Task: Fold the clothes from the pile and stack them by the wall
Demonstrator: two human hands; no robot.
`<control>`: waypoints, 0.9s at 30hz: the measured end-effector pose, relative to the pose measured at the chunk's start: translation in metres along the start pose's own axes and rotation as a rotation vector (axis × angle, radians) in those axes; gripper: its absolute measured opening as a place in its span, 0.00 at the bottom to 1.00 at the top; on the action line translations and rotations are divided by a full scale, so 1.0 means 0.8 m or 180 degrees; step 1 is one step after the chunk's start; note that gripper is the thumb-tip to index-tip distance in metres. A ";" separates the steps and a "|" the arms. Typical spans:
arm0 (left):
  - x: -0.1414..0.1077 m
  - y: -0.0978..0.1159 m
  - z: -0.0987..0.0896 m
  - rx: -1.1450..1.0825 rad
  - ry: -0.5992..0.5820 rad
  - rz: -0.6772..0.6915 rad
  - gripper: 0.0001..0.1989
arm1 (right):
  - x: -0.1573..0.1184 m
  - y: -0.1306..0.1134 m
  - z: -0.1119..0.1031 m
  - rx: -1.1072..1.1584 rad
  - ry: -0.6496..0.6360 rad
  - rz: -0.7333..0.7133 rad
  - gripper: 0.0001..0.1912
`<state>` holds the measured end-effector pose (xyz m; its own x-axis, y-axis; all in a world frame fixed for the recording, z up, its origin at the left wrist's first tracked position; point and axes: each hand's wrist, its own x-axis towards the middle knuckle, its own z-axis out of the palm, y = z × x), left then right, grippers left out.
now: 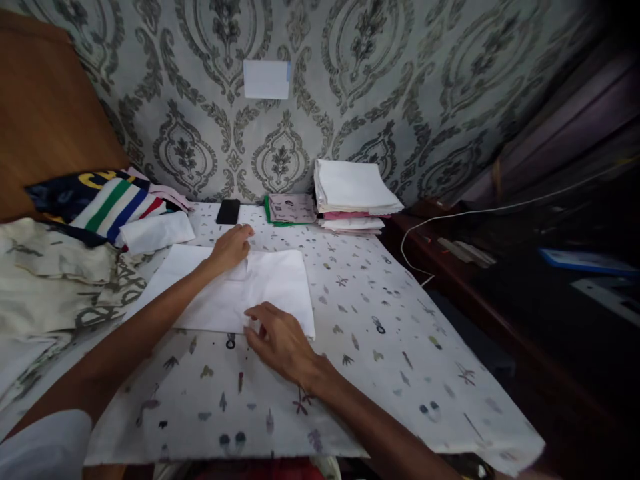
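Observation:
A white cloth point(280, 283) lies folded flat on the patterned table cover point(380, 360). My left hand point(233, 248) is at its far edge, near the middle, with its fingers curled over a small raised fold. My right hand point(280, 340) rests at the near edge, its thumb and forefinger curved with a gap between them beside the cloth's border. Whether the left fingertips pinch the fabric is hard to see.
Folded white cloths point(355, 187) are stacked at the back, beside a small patterned cloth point(291, 207) and a black phone point(229, 211). Rumpled clothes point(55, 280) lie on the left. A white cable point(480, 212) hangs at the right.

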<state>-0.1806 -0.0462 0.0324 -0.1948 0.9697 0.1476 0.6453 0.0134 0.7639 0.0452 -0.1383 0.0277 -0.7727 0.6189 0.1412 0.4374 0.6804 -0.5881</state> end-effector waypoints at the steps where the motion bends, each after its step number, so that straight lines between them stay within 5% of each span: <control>1: -0.010 0.008 0.007 0.0311 -0.0002 0.0437 0.14 | -0.001 0.002 -0.002 0.0015 0.0119 -0.0087 0.11; 4: -0.040 0.019 0.036 0.0800 -0.0644 0.1305 0.20 | -0.002 0.014 -0.001 -0.0298 0.0388 -0.0392 0.11; 7: -0.053 0.004 0.055 0.1057 -0.1297 0.1142 0.28 | -0.009 0.027 0.009 -0.0461 0.0389 -0.0669 0.10; 10: -0.046 -0.023 0.053 0.1344 -0.1343 0.0893 0.30 | -0.026 0.043 0.010 -0.0131 0.0575 -0.0810 0.12; 12: -0.033 -0.035 0.047 0.1406 -0.1179 0.0945 0.28 | -0.040 0.057 0.001 -0.0028 0.1015 -0.0470 0.14; 15: -0.006 -0.031 0.047 0.1248 -0.0906 0.1115 0.24 | -0.055 0.079 -0.017 -0.0221 0.1452 0.0640 0.16; 18: 0.029 -0.009 0.063 0.1052 -0.0938 0.1092 0.22 | -0.055 0.091 -0.028 -0.0504 0.1082 0.1298 0.16; 22: 0.071 0.022 0.095 0.1182 -0.1208 0.0807 0.16 | -0.039 0.087 -0.029 -0.0854 0.0454 0.1395 0.13; 27: 0.085 0.046 0.122 0.1318 -0.1187 0.0721 0.06 | -0.038 0.085 -0.042 -0.0470 0.0349 0.1536 0.11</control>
<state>-0.0979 0.0438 0.0097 0.2051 0.9787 -0.0094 0.8891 -0.1823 0.4199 0.1142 -0.0979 0.0100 -0.4175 0.9082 -0.0311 0.7987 0.3504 -0.4892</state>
